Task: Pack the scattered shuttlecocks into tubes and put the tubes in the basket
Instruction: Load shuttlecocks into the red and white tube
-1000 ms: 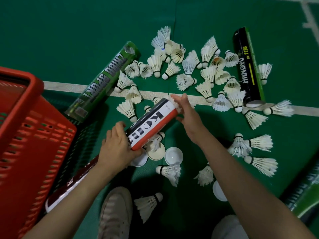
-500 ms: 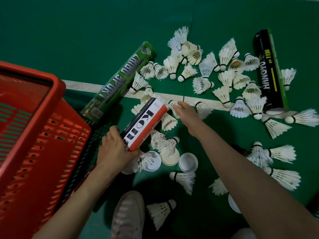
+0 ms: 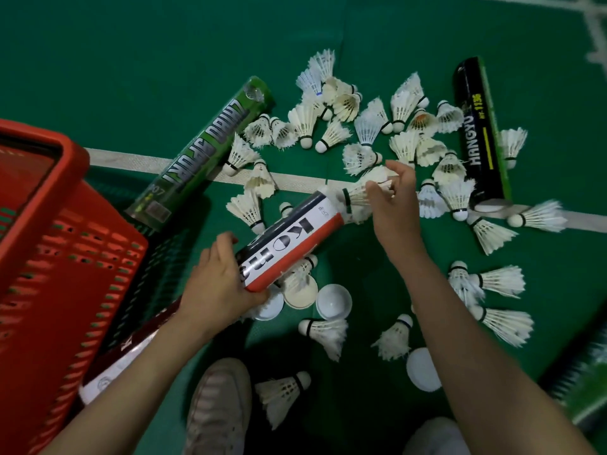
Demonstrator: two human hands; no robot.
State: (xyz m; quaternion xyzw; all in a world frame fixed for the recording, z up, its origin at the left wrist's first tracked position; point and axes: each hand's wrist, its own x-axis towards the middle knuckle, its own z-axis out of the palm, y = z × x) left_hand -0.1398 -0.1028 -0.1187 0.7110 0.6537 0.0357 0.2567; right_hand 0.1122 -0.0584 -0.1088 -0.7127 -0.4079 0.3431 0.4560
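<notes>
My left hand (image 3: 218, 287) grips the near end of a white, red and black tube (image 3: 292, 236), tilted with its open mouth pointing up and right. My right hand (image 3: 395, 205) pinches a white shuttlecock (image 3: 356, 195) by its feathers, with its cork end at the tube's mouth. Several more shuttlecocks (image 3: 368, 126) lie scattered on the green floor beyond and to the right. A red basket (image 3: 49, 244) stands at the left.
A green tube (image 3: 203, 152) lies beside the basket, a black tube (image 3: 481, 133) at the upper right, a dark red and white tube (image 3: 131, 353) under my left forearm. White caps (image 3: 333, 300) lie near my shoe (image 3: 218, 408). A white court line (image 3: 131, 160) crosses the floor.
My right hand picked a shuttlecock off the floor and brought it to the tube's mouth. The tube's open end swung right toward it.
</notes>
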